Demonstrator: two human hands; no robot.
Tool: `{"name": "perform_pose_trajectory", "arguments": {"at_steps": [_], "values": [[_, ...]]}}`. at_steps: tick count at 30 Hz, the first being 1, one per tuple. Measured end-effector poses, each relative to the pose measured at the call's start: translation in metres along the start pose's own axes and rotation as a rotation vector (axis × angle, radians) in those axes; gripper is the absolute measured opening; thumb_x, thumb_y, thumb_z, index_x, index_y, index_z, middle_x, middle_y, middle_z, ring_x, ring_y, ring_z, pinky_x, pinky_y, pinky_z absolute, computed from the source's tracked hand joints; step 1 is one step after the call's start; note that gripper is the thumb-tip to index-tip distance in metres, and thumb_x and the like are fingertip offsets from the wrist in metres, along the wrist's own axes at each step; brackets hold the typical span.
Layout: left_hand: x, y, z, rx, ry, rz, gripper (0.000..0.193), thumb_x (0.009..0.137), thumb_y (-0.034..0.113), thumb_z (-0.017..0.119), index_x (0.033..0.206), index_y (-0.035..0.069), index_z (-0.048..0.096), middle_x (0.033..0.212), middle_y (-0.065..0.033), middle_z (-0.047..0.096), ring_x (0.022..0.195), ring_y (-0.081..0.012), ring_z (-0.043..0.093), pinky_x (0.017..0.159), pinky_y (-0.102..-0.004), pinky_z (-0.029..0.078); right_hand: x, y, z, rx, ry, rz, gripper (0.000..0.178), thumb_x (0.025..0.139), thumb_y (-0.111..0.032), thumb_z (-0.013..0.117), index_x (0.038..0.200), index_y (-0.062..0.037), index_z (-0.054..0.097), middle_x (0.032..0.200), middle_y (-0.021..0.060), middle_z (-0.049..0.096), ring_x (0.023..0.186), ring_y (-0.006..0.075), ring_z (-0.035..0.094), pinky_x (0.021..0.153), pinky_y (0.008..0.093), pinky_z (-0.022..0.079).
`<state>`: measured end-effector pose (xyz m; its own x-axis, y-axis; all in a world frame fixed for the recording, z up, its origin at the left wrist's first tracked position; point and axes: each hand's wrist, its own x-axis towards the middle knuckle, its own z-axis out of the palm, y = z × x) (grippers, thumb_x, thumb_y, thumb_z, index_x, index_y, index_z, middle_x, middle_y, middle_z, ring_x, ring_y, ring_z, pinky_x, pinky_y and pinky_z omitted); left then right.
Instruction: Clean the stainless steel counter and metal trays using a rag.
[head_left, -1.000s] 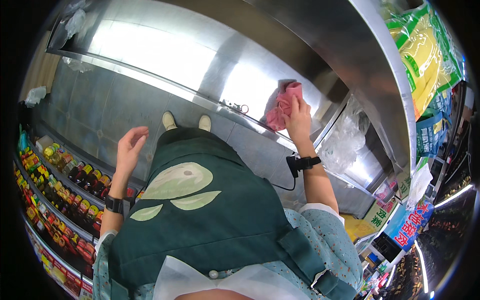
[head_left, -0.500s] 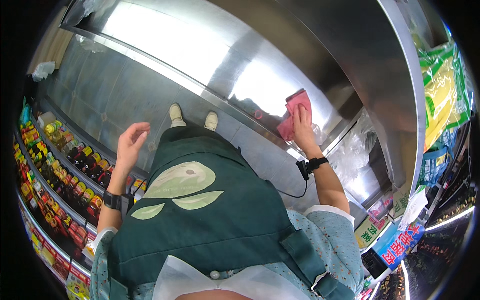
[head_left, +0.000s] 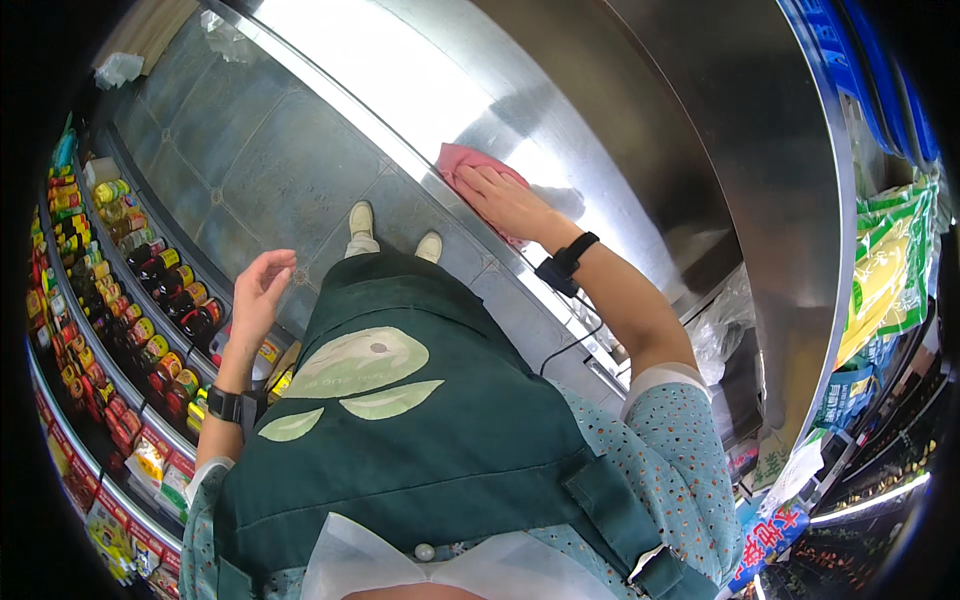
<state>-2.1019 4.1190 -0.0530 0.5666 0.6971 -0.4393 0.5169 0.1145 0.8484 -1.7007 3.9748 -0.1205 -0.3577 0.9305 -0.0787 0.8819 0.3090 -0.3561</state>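
At counter edge: pink cloth (head_left: 470, 165) lies flat on the steel counter (head_left: 640, 130), right at its front lip, pinned under the palm.
Right hand (head_left: 505, 200): fingers spread flat and pressed down on the cloth, no pinch or curl (flat palm gives even pressure over a wide patch, my read).
Right arm: stretched forward so the cloth reaches the counter surface; black wristband with a cable running back along the forearm.
Left hand (head_left: 260, 290): open, fingers loosely spread, holding nothing, raised off to the side over the floor (head_left: 250, 160), looks like a counterbalance.
Left side: shelves of bottles and jars (head_left: 130, 300), well apart from the cloth, untouched.
Body: green apron (head_left: 400, 430), feet just short of the counter front.
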Motion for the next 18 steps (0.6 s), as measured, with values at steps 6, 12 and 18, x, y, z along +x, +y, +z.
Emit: {"name": "perform_pose_trajectory", "arguments": {"at_steps": [6,12,18], "values": [[-0.006,0.008,0.02,-0.037,-0.033,-0.028,0.026,0.089,0.002,0.056,0.114,0.001,0.06,0.104,-0.0069,0.065,0.098,-0.014,0.06,0.089,-0.028,0.046,0.065,-0.001,-0.012,-0.089,0.132,0.039,0.048,0.083,-0.005,0.053,0.13,-0.0073,0.045,0.136,0.0061,0.042,0.12,0.0277,0.043,0.092,0.0416,0.041],[-0.005,0.018,0.019,0.03,-0.051,0.031,0.026,0.089,0.002,0.056,0.114,0.0,0.059,0.106,-0.0086,0.065,0.096,-0.0146,0.061,0.089,-0.0286,0.047,0.035,0.011,-0.006,0.032,-0.047,0.066,0.045,0.081,-0.009,0.059,0.124,-0.009,0.05,0.129,0.0032,0.048,0.12,0.0251,0.042,0.089,0.0396,0.042],[-0.017,0.005,0.027,-0.04,-0.007,-0.038,0.025,0.089,0.002,0.056,0.114,0.0,0.059,0.107,-0.0085,0.064,0.098,-0.0155,0.061,0.09,-0.0287,0.046,-0.056,-0.005,0.001,0.045,-0.111,0.008,0.038,0.084,-0.013,0.057,0.121,-0.0089,0.053,0.126,0.0035,0.049,0.115,0.0243,0.045,0.088,0.0385,0.043]]}}
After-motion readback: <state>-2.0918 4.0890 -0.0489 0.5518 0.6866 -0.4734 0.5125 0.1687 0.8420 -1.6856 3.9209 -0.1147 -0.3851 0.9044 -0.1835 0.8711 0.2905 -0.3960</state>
